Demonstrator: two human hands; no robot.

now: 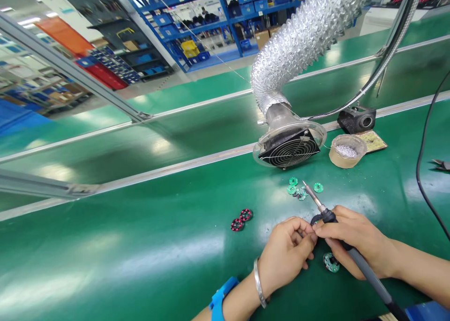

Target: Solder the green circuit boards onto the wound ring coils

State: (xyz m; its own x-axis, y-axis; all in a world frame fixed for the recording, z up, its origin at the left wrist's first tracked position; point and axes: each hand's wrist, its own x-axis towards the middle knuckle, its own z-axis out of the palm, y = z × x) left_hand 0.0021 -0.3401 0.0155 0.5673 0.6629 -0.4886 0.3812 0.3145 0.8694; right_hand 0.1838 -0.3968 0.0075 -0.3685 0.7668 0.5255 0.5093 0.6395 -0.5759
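Note:
My right hand (362,239) is closed around a soldering iron (365,265), whose metal tip points up and away to the left. Thumb and fingers of my left hand (290,248) pinch together beside the right fingertips. A small dark ring-shaped part (315,219) shows at the place where both hands meet; the fingers cover most of it, so I cannot make out exactly what the left hand grips. Just below my right hand lies a round green circuit board (331,262) with a dark piece on it. Several small green round boards (293,189) lie beyond the iron's tip.
Two red-and-black rings (242,220) lie left of my hands. A fume extractor (290,150) on a silver duct (298,40) hangs over the bench. Behind stand a tub of metal shavings (347,151), a sponge tray (372,141) and a black holder (356,119). Pliers (441,165) and a cable (422,171) are right.

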